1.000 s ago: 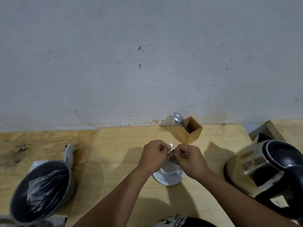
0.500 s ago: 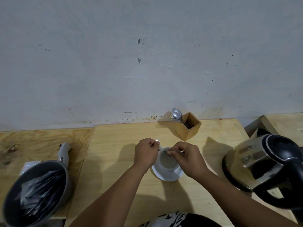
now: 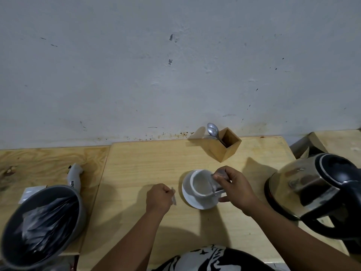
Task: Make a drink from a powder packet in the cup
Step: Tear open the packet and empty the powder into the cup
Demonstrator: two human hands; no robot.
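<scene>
A white cup (image 3: 201, 185) stands on a white saucer (image 3: 190, 199) on the wooden table (image 3: 140, 167). My right hand (image 3: 236, 187) holds a silvery powder packet (image 3: 215, 182) tilted over the cup's right rim, its lower end inside the cup. My left hand (image 3: 159, 198) is to the left of the saucer, closed on a small torn-off strip (image 3: 173, 196) of the packet. Whether powder is falling cannot be told.
A steel and black electric kettle (image 3: 316, 190) stands at the right. A wooden holder (image 3: 226, 146) with spoons (image 3: 213, 130) sits by the wall. A grey bin (image 3: 39, 222) with a dark liner is at the left, a white-handled tool (image 3: 74, 178) behind it.
My hands have come apart: the left moved left and down with the torn strip, and the right tipped the packet into the cup. The camera view dropped closer to the table.
</scene>
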